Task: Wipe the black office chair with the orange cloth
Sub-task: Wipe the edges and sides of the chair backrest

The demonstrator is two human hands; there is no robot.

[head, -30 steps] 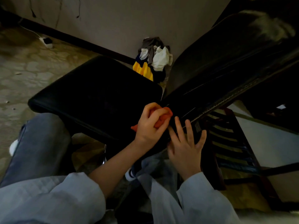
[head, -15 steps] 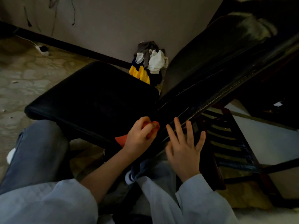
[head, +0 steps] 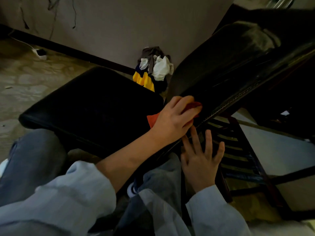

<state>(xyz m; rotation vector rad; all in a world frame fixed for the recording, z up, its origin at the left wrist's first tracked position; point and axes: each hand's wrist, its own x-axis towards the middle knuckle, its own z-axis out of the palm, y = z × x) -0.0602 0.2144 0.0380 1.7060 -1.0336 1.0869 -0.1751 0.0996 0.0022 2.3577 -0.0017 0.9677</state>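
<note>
Orange cloth (head: 152,120): bunched under the left hand (head: 172,120), whose curled fingers grip it against the lower backrest of the black office chair (head: 95,106), just beside the seat. Right hand (head: 199,164): fingers spread, resting at the backrest's edge just below. Beyond: heap of clothes (head: 154,68) on the floor (head: 25,79) by the wall.

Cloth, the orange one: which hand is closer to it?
Left. The left hand grips the cloth against the chair; the right hand rests just below, fingers spread, not touching it.
</note>
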